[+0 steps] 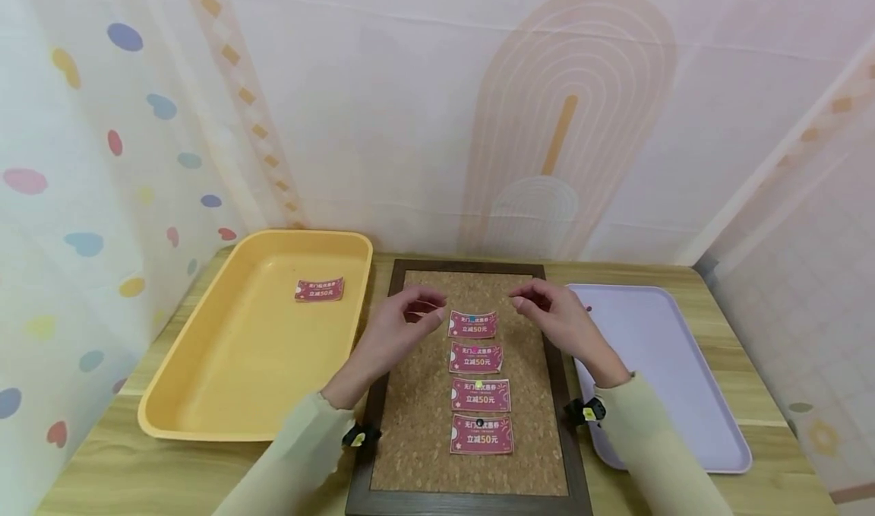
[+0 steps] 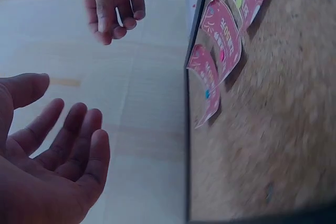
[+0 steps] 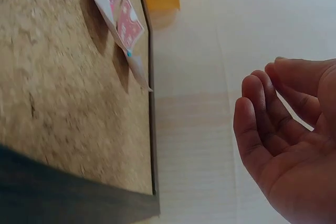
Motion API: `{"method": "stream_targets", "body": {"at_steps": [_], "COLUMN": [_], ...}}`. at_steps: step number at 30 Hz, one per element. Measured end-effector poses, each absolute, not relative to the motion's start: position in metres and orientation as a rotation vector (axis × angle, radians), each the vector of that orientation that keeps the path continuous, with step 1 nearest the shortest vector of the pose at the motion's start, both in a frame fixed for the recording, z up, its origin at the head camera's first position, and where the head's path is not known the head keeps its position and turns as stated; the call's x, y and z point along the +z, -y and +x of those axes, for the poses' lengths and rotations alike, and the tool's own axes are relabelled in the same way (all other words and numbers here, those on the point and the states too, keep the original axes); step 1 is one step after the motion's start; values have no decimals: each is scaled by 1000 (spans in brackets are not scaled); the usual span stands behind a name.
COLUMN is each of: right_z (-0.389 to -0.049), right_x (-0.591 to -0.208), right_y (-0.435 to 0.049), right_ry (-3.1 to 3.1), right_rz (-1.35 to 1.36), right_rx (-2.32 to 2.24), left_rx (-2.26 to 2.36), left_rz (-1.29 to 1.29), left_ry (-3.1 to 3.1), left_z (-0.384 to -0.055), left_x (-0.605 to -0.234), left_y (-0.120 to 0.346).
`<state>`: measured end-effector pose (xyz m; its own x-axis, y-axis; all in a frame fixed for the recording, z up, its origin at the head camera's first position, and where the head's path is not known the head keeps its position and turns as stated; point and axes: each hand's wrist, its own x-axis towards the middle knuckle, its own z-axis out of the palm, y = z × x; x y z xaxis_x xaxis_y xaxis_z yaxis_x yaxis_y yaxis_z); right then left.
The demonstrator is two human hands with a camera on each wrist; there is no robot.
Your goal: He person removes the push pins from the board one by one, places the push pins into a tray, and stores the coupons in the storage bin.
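Left hand [image 1: 402, 324], right hand [image 1: 566, 326]: fingers relaxed, slightly bent, over corkboard [image 1: 536, 455]; pinned coupons [image 1: 481, 402] between and below them

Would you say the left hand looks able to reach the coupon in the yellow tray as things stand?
Probably yes: the left hand looks empty, the coupon lies uncovered, and the way over the yellow tray's rim looks free.

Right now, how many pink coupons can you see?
5: four coupons in a column on the corkboard, one coupon in the yellow tray. Any stacked underneath wouldn't show.
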<state>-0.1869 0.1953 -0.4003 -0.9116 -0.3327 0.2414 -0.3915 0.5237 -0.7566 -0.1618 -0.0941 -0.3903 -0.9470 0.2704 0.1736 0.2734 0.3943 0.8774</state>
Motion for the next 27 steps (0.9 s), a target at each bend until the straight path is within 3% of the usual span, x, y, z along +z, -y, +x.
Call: {"method": "stream_targets", "body": {"at_steps": [27], "right_z": [-222], "right_x": [-420], "right_y": [-154], "right_ry": [2822], "right_rz": [791], "right_rx": [1339], "left_rx": [-1674], "left_rz": [-360], "left_ry": [2855], "left_z": [-217], "left_x": [-427], "left_y": [68]}}
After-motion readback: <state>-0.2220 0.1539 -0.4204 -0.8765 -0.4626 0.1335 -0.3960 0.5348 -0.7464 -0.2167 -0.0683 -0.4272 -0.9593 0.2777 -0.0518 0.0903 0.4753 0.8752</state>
